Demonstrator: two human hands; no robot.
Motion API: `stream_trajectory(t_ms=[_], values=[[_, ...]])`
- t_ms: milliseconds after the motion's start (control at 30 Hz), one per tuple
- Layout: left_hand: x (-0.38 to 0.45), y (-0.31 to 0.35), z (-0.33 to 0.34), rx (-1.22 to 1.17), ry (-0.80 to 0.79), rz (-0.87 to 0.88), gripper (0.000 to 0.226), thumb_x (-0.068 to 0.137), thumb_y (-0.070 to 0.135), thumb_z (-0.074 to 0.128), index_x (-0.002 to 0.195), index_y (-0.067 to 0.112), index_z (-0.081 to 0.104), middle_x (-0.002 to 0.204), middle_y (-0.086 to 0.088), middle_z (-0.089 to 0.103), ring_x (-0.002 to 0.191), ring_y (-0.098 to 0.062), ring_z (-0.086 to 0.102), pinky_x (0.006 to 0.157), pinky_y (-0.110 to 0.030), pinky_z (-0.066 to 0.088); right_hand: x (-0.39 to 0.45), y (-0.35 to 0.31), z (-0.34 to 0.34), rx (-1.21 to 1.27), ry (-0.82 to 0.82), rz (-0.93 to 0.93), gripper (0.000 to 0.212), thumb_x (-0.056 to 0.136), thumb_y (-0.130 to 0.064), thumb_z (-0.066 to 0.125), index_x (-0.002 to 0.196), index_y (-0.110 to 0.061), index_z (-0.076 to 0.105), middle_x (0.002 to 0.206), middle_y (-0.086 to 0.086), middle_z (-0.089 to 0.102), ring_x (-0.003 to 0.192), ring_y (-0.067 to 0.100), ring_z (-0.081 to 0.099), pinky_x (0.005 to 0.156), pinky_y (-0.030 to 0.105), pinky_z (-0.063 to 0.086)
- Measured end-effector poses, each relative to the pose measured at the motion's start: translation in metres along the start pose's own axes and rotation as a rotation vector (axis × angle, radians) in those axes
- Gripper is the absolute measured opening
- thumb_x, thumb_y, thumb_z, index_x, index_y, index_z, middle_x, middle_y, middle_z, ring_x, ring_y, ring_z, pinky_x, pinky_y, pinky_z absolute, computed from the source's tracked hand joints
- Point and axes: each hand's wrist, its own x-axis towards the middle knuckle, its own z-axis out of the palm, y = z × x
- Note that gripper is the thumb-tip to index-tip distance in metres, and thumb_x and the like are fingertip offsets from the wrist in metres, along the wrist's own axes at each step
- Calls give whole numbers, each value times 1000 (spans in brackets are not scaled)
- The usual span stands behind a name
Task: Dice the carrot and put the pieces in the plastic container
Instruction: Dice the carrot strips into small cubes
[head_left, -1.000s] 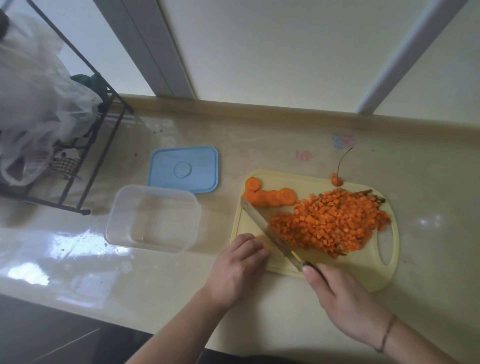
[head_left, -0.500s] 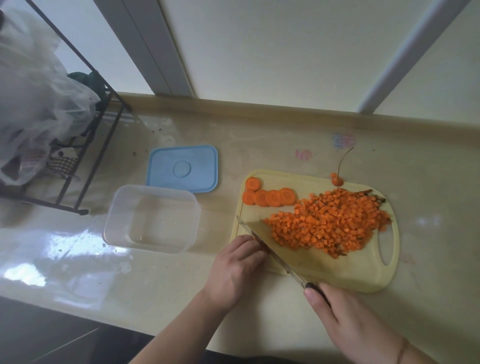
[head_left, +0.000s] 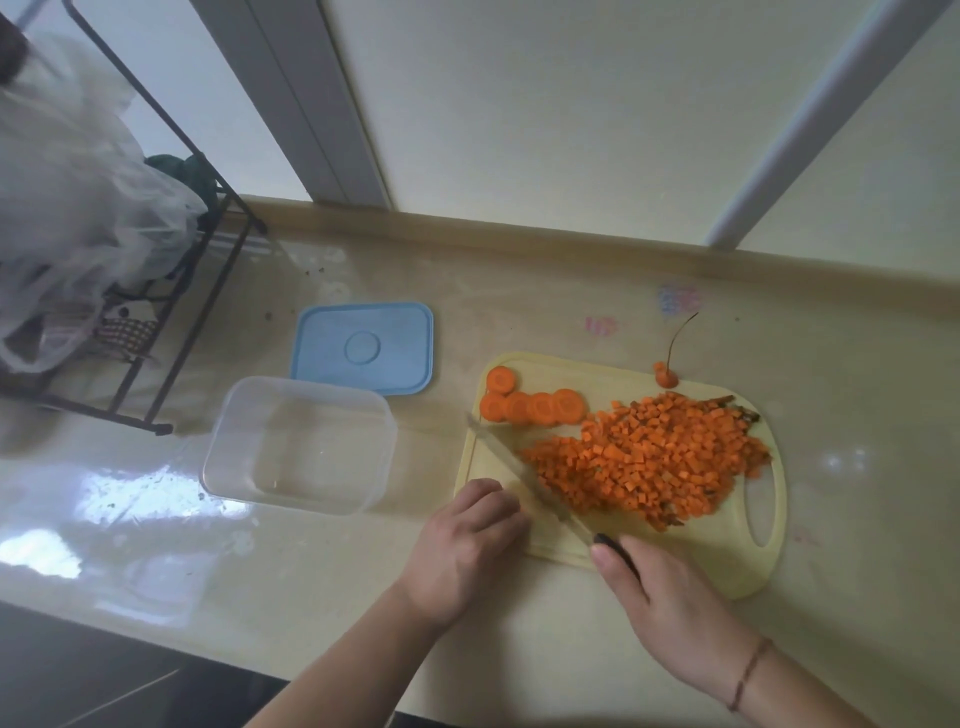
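Gripping a knife by its dark handle, the right hand sits at the near edge of a yellow board, fingers curled round the handle with the forefinger laid along its top. The blade runs from this hand away and to the left across the board, its edge lying against the near-left side of the dice. That orange heap spreads just beyond the right hand, filling the middle of the board. The left hand rests at the board's near-left corner, just beside the blade, fingers curled under and knuckles up; whether it holds or merely presses the board cannot be told. Beyond the left hand, past the knife tip, five uncut slices lie in an overlapping row with one set apart at the far end. A carrot tip with its thin root sits at the far edge of the board, beyond the heap. Left of the left hand stands the clear container, nothing in it, with a blue lid just beyond it on the counter. Further left stands a black wire rack holding plastic bags.
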Motion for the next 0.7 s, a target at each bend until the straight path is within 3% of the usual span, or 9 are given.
stream_trajectory(t_ms=[200, 333, 567, 700], values=[[2, -3, 3, -8, 37, 15, 16, 87, 1, 76, 101, 8, 72, 110, 3, 55, 102, -24, 56, 83, -31, 50, -2, 2, -8, 11, -18, 30, 75, 77, -87, 13, 67, -20, 45, 60, 4, 53, 58, 13, 53, 59, 37, 40], [6, -4, 7, -19, 54, 12, 12, 95, 8, 64, 103, 7, 73, 109, 2, 57, 103, -23, 56, 84, -29, 50, -3, -3, -8, 31, -20, 44, 75, 75, -89, 14, 66, -21, 44, 70, -6, 58, 60, 13, 54, 58, 32, 38], [6, -2, 1, 11, 46, 7, 23, 104, 19, 54, 104, 10, 75, 107, 1, 67, 102, -24, 58, 86, -30, 52, -13, -10, -10, 64, -27, 28, 59, 86, -70, 25, 65, -20, 46, 70, -2, 60, 59, 14, 55, 60, 33, 41], [-2, -1, -7, -11, 57, -13, 12, 94, 6, 67, 104, 9, 75, 107, -2, 67, 99, -26, 60, 88, -30, 51, -19, -12, -13, 101, -36, 35, 56, 86, -67, 30, 66, -18, 48, 62, 4, 58, 55, 15, 54, 60, 35, 43]])
